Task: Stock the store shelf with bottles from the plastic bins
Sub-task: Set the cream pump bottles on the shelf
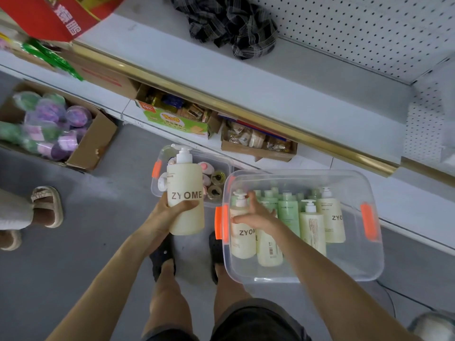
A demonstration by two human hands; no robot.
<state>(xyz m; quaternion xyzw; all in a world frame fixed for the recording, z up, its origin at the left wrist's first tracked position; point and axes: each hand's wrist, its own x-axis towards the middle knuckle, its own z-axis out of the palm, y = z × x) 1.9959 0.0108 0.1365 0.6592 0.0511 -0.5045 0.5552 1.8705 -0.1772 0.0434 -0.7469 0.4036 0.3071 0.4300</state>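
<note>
One bottle [185,193] stands in left grip [170,214]; right grip [254,215] perhaps touches second bottle [242,242].

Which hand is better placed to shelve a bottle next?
Left. The left hand holds a cream ZYOME bottle upright, lifted free; the right hand is down in the large bin, its grip unclear.

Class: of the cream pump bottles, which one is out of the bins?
The ZYOME bottle gripped by the left hand. The other cream ones stand inside the large clear bin.
</note>
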